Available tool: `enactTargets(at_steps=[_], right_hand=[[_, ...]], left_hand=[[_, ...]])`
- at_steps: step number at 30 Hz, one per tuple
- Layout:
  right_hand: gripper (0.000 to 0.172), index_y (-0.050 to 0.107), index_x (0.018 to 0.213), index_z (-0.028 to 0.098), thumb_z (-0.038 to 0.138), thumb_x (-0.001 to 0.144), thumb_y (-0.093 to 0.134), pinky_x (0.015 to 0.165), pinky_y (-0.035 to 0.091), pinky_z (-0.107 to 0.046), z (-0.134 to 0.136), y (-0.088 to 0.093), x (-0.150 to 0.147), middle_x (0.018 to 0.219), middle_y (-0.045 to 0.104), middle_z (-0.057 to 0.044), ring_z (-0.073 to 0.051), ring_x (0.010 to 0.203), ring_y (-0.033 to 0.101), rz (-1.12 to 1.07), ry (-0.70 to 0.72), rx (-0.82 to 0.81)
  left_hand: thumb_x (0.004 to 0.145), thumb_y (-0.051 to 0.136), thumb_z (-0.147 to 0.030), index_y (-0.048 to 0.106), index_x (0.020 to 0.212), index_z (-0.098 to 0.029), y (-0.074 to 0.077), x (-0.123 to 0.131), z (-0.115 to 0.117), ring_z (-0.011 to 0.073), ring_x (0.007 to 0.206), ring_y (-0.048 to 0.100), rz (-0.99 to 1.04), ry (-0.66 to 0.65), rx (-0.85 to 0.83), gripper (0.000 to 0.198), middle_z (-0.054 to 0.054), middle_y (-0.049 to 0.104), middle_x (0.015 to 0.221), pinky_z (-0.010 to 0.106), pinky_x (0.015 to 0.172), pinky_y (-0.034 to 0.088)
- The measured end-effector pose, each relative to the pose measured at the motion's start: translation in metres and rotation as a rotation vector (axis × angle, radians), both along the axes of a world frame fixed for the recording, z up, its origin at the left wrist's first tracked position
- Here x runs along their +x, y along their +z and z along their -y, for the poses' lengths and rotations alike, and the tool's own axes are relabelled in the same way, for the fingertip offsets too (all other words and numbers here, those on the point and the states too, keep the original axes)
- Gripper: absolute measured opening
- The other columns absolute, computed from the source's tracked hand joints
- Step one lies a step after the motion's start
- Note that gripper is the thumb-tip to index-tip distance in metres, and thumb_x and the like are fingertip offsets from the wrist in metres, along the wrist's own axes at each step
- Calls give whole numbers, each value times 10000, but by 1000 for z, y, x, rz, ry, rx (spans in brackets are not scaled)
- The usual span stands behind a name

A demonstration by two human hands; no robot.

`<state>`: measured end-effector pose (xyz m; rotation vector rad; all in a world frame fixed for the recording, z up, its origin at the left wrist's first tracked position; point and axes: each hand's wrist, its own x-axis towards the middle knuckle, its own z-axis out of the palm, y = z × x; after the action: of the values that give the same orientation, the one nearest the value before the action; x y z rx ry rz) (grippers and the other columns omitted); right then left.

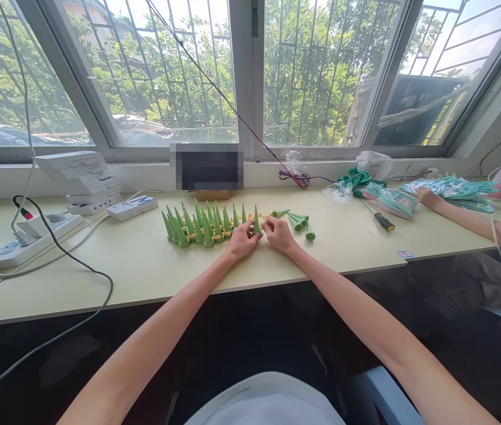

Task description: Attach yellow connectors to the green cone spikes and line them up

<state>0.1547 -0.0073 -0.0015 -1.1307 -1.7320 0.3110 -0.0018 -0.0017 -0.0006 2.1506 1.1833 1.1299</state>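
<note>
Several green plastic cones (197, 227) stand upright in rows on the pale table (144, 265), with small yellow pieces among their bases. My left hand (242, 240) pinches the base of the rightmost upright cone (256, 221). My right hand (279, 234) is closed beside it, fingertips meeting the left hand's at a small yellow piece. A few loose green cones (298, 221) lie on their sides just right of my right hand.
A power strip (20, 248) with cables sits at left, stacked white boxes (84, 177) behind it. A screwdriver (380, 218) and bags of green parts (392, 200) lie at right, where another person's hand (427, 196) rests. Windows run behind the sill.
</note>
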Motion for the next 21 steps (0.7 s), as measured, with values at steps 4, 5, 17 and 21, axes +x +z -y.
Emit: enactTargets(at_steps=[4, 5, 17, 21], right_hand=[[214, 432, 630, 207, 291, 823, 469, 602, 336, -267, 0, 0, 1, 596, 518, 4, -135, 568, 426, -12, 18, 4], [211, 432, 634, 207, 292, 824, 467, 601, 335, -266, 1, 0, 1, 600, 518, 4, -134, 569, 425, -11, 25, 9], [232, 437, 656, 203, 302, 866, 442, 590, 325, -242, 2, -2, 1, 618, 468, 19, -118, 577, 377, 11, 106, 108], [234, 453, 653, 202, 318, 856, 451, 581, 339, -242, -1, -3, 1, 605, 461, 24, -115, 567, 355, -23, 102, 62]], left_hand=[[761, 612, -333, 628, 944, -146, 2, 1, 2, 141, 624, 576, -20, -16, 18, 262, 28, 638, 719, 270, 625, 472], [760, 610, -330, 624, 916, -147, 2, 1, 2, 140, 619, 570, -23, -19, 20, 241, 23, 631, 702, 266, 621, 466], [733, 619, -350, 463, 675, -186, 8, 0, 7, 110, 531, 474, -17, 1, 29, 233, -37, 477, 552, 228, 526, 374], [739, 622, -360, 521, 750, -175, 5, -1, 4, 115, 545, 501, 2, -10, 32, 211, -25, 510, 598, 229, 532, 402]])
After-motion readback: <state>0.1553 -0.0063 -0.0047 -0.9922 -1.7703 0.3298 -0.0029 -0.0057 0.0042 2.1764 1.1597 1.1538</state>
